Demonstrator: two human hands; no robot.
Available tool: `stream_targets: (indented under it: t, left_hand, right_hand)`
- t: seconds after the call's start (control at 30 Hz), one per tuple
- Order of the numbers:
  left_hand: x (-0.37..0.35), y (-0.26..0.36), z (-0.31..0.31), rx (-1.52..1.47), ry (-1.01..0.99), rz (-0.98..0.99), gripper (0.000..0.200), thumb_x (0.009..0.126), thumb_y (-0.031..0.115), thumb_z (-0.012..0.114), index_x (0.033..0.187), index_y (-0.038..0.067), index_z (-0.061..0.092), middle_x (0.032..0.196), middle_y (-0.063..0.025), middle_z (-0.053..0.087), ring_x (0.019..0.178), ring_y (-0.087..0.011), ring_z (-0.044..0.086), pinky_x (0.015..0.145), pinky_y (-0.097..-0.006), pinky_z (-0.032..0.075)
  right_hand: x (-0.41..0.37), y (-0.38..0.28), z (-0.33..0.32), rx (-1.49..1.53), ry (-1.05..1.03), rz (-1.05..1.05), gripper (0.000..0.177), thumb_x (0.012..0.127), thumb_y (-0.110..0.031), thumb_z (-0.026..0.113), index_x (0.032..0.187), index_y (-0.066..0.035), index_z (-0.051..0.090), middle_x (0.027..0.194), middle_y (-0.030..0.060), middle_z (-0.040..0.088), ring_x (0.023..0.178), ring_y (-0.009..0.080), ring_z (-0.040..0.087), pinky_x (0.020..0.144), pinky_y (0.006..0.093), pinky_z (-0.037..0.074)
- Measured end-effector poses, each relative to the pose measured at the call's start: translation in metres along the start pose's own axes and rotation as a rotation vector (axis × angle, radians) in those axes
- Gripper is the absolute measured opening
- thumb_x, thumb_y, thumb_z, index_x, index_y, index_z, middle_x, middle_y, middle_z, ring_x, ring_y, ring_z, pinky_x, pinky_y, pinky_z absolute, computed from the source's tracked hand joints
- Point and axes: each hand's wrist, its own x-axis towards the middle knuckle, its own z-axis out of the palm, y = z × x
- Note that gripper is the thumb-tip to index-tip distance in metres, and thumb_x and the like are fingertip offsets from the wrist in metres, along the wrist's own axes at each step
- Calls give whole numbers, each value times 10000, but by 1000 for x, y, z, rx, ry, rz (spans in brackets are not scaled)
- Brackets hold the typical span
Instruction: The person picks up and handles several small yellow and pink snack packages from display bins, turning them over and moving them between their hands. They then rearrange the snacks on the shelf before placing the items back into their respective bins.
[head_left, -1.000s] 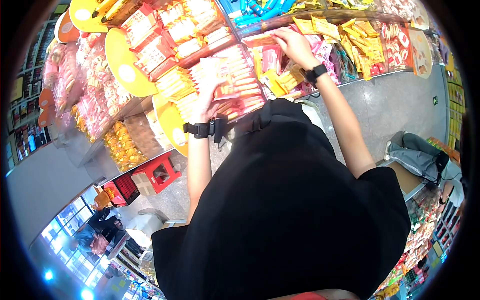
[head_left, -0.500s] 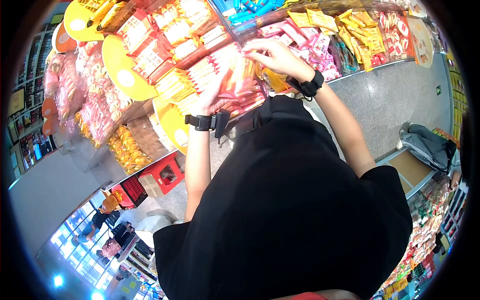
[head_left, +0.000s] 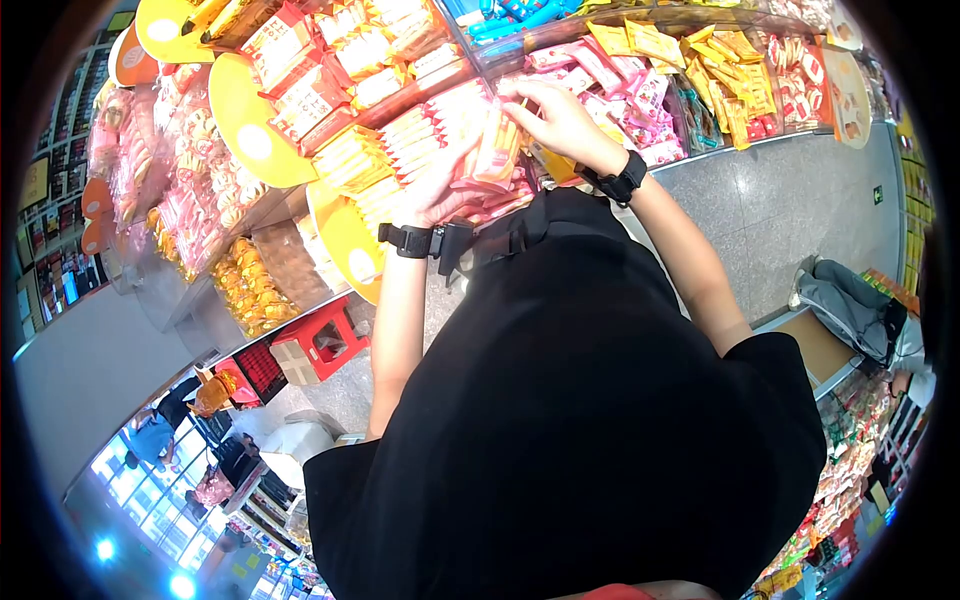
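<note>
A small bunch of pink-and-orange snack packets (head_left: 494,152) is held between my hands, above a display bin. My left hand (head_left: 436,192) is against its left side, with some fingertips hidden by the packets. On the upper right side, the curved fingers of my right hand (head_left: 556,118) grip the bunch. Beneath and to the left stand rows of red-and-white wrapped packets (head_left: 410,142). Yellow packets (head_left: 352,160) are lined up beside these. Both wrists wear black straps.
Red bags (head_left: 312,105) fill the bin behind on the left, and pink packets (head_left: 640,85) and yellow packets (head_left: 735,75) lie to the right. Round yellow signs (head_left: 250,125) line the left edge. A red box (head_left: 330,340) stands below. Another person (head_left: 850,310) is at far right.
The snack packets between my hands stand out more clearly from the bin. My left hand has shifted slightly right, against them; my right hand stays on their upper side.
</note>
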Motion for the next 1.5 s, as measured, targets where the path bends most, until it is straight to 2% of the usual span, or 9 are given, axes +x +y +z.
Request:
stream_targets:
  t: [0.2,0.27,0.37,0.9,1.2,1.3,1.37,1.47,1.5]
  left_hand:
    - [15,-12,-33,-210,-67,-60,531,881,328,501,1259,-14,351,1168,-193,506,1000,-322,558,851,-435,478]
    - [13,-15,-32,-235,-38,17,531,882,328,493,1261,-15,349,1185,-196,493,1033,-327,535,873,-451,459]
    - [15,-15,-34,-325,-9,112,526,883,330,472,1262,-14,351,1209,-198,475,1088,-331,494,919,-480,413]
    - [13,-12,-2,-331,93,430,602,905,505,304,1273,31,358,1245,-123,463,1137,-251,462,974,-412,358]
    - [16,-16,-13,-117,142,417,362,838,136,572,1165,33,455,1115,-59,514,1027,-157,504,886,-318,441]
    - [20,-5,-21,96,204,399,420,813,141,586,1188,22,440,1099,-68,521,1004,-140,504,864,-295,426]
    - [24,2,-34,227,172,394,446,796,115,588,1202,32,423,1105,-60,521,983,-145,518,854,-300,437]
    - [27,14,-37,709,136,450,574,736,134,624,1238,22,370,1074,-56,524,915,-140,528,795,-274,453]
    - [12,26,-13,866,93,251,610,720,171,644,1240,17,366,1072,-62,520,909,-138,520,785,-258,442]
  right_hand:
    - [1,8,1,130,72,-115,194,835,-194,543,866,-8,588,729,99,600,574,217,560,533,318,438]
    - [-2,8,-6,475,-180,244,182,862,-160,507,988,-35,545,703,49,580,460,140,508,432,259,405]
    - [-5,11,-12,707,-196,324,239,872,-108,452,1107,-64,453,676,32,553,426,96,512,393,216,418]
    - [-6,4,11,925,-530,385,166,847,-171,585,839,-48,475,826,113,628,603,134,621,495,215,470]
    - [-3,0,6,595,-509,435,213,839,-234,600,807,-52,495,592,48,585,540,115,581,479,228,450]
    - [1,-6,5,136,-438,291,278,816,-245,622,969,-47,500,838,80,603,790,173,603,644,276,477]
    - [2,-14,5,-178,30,-104,469,756,-233,662,1143,-72,451,1110,129,508,1026,252,515,832,332,437]
    - [12,-31,-7,-429,34,-325,622,696,-205,684,1231,-94,388,1241,147,393,1120,291,435,925,362,376]
    - [14,-35,-7,-384,2,-371,605,637,-190,696,1171,-97,428,1156,97,475,1093,250,459,921,435,339]
